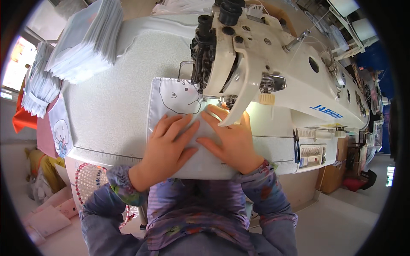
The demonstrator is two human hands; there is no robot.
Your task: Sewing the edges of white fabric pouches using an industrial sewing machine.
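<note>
"Sleeves (109, 222) nearest us! The fingers?"

"Left hand (161, 151): fingers spread flat on the pale cloth (173, 96), pressing, gripping nothing! Right hand (235, 147): palm down, fingers parted, some tips hidden by the white lever (251, 74); I can't tell if they pinch anything."

"And that cloth?"

"Flat on the desk (111, 106), its far right corner beside the machine (294, 81)!"

"Further out?"

"Snips (296, 147) right, cloth stack (87, 42) far left!"

Grey-purple sleeves (104, 209), floral cuffs (124, 184), striped garment (222, 205)
</note>
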